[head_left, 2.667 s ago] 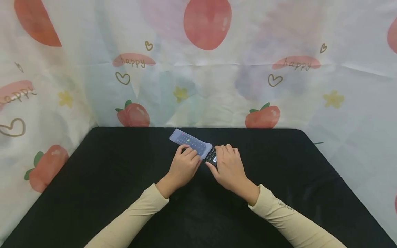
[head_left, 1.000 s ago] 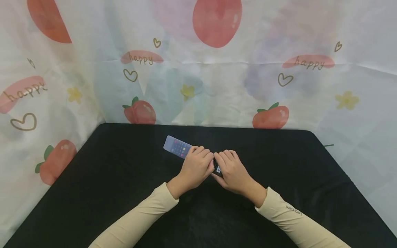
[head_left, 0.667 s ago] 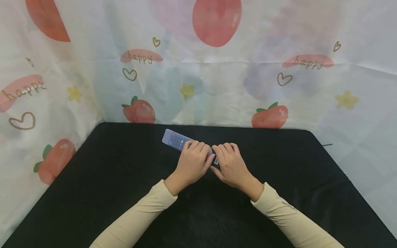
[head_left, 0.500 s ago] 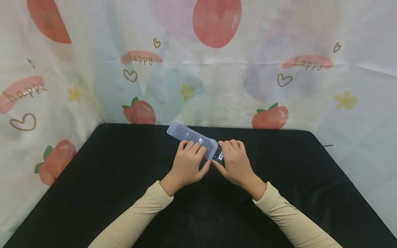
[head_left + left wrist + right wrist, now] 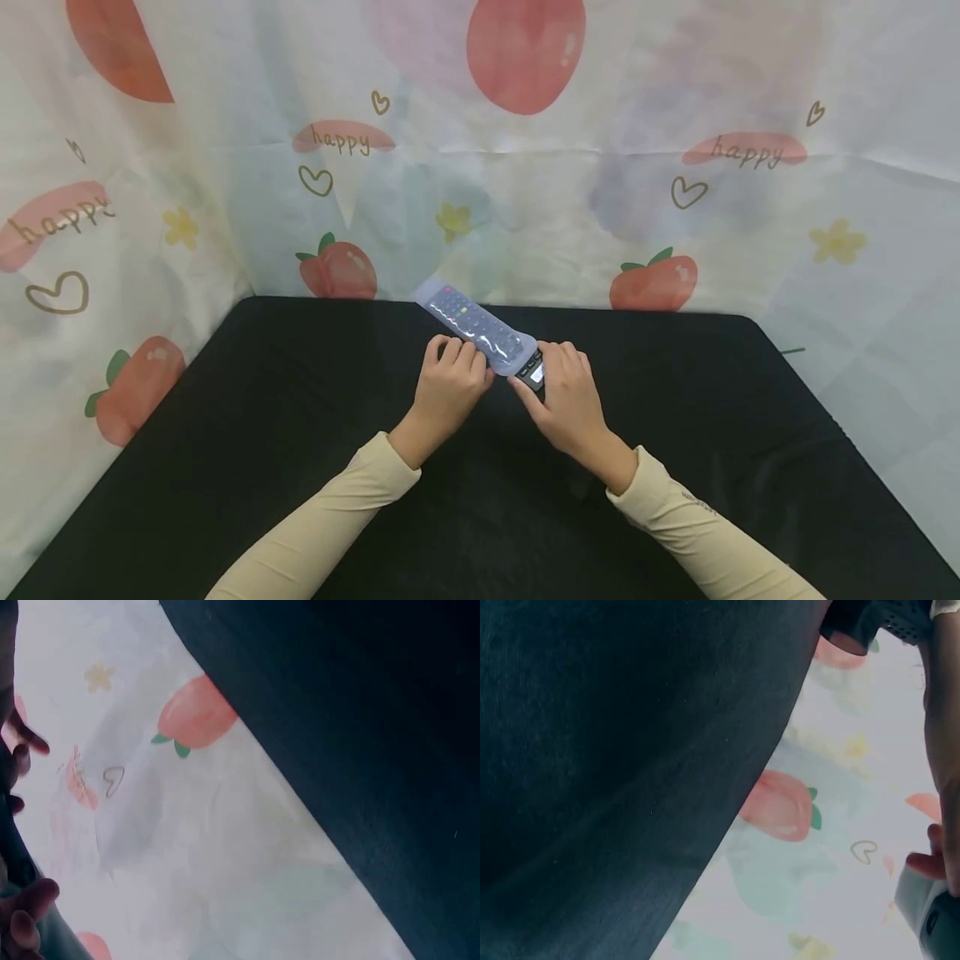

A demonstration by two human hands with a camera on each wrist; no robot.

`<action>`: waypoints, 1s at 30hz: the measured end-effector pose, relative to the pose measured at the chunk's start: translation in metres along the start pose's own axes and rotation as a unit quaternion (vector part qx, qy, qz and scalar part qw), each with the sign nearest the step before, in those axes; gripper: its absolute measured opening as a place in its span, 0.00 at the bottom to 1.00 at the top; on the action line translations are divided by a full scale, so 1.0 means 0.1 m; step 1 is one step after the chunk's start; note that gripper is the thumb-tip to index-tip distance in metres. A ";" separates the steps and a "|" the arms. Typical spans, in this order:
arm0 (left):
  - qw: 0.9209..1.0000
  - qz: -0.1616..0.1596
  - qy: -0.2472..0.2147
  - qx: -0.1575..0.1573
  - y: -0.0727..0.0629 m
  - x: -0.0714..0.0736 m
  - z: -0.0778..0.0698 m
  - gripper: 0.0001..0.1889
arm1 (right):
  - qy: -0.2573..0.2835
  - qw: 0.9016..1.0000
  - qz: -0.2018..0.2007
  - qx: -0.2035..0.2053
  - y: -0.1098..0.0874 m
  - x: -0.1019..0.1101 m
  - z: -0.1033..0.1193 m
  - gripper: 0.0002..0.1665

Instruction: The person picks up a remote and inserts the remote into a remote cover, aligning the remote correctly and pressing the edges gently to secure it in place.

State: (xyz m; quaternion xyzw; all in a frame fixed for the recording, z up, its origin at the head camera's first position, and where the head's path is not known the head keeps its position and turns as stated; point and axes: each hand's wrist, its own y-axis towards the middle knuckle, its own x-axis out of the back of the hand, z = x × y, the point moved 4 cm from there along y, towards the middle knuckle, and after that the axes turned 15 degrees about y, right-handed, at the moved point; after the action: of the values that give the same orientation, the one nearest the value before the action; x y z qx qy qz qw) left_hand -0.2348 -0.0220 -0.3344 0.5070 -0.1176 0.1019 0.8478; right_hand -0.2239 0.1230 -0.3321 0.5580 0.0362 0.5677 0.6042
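Note:
A black remote control (image 5: pixel 533 372) is mostly inside a translucent bluish cover (image 5: pixel 498 346), and its buttons show through. Its bare lower end sticks out at the right, where my right hand (image 5: pixel 570 400) grips it with the thumb on the near side. My left hand (image 5: pixel 447 390) is at the cover's near edge, with curled fingers pinching it close to the open end. The cover slants up to the left, its far end overlapping the backdrop. In the left wrist view, fingers (image 5: pixel 34 900) show at the left border; the right wrist view catches the cover (image 5: pixel 913 896) at its right border.
A black cloth-covered table (image 5: pixel 300 433) lies under both hands. Behind it and at the sides hangs a pale backdrop (image 5: pixel 525 225) printed with fruit, hearts and flowers. Cream sleeves (image 5: pixel 352 492) cover both forearms.
My left hand has slid back from over the cover's open end to its near edge, moving left. The remote and cover have risen and tilted, showing more of the cover. My right hand keeps its grip.

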 end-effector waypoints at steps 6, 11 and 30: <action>0.999 0.023 -0.038 0.011 -0.04 0.01 -0.07 0.08 | -0.039 0.999 -0.019 0.002 -0.03 -0.03 0.04 0.30; 0.996 0.018 -0.082 -0.011 -0.03 0.01 -0.08 0.08 | -0.074 0.997 -0.022 -0.006 -0.04 -0.02 0.06 0.30; 0.997 -0.041 -0.063 0.010 -0.03 -0.07 0.15 0.27 | -0.035 0.997 0.018 0.073 0.00 0.02 -0.06 0.31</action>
State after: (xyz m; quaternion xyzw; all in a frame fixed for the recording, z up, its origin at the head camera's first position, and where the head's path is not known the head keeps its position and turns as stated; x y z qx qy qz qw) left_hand -0.2417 -0.0375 -0.3322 0.5249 -0.1487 0.0366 0.8373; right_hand -0.2275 0.1281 -0.3327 0.6211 0.0461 0.5542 0.5523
